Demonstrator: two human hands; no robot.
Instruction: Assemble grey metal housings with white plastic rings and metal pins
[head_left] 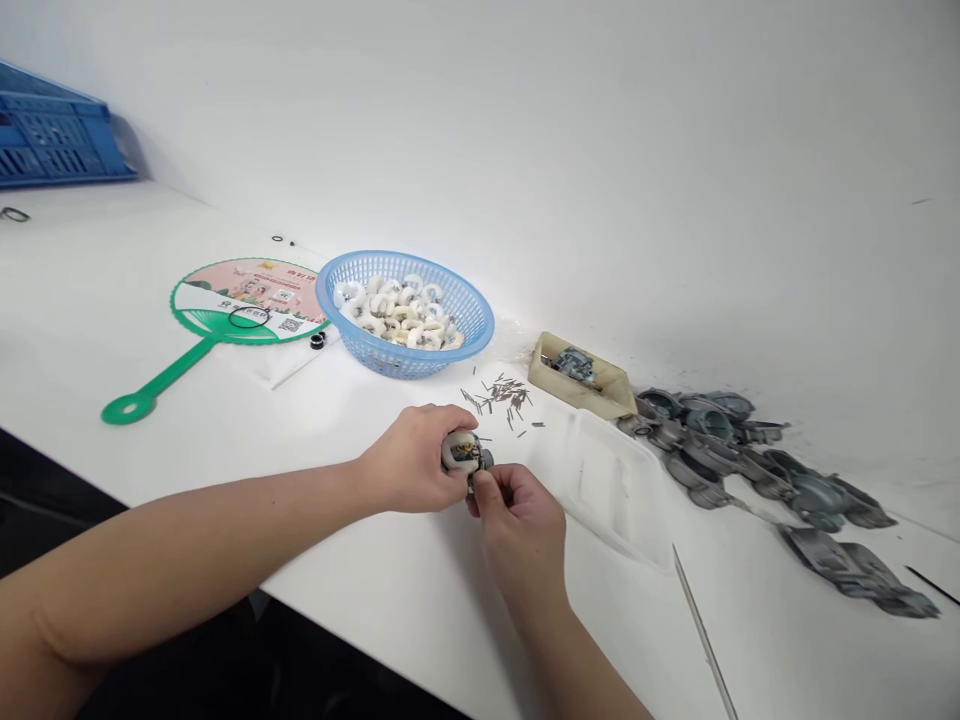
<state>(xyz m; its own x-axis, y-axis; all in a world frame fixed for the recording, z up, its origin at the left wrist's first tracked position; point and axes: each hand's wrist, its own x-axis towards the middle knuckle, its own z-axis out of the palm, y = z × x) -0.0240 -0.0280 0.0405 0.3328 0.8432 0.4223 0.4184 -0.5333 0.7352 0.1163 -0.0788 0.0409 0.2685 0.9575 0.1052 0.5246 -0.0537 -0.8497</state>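
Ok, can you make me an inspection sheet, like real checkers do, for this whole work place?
Surface: white table, with loose dark pins scattered on it.
Job's things: ring-shaped part with white and grey pieces, held; blue basket of white rings; beige box with metal pieces; whitish plastic tray; grey metal castings grouped at right.
Clutter: hand fan beside the basket.
Hands: left hand grips the part; right hand has its fingertips at the part's edge, pinch partly hidden.
Cables: nothing seen.
Surroundings: pale wall behind; blue crate at far left.
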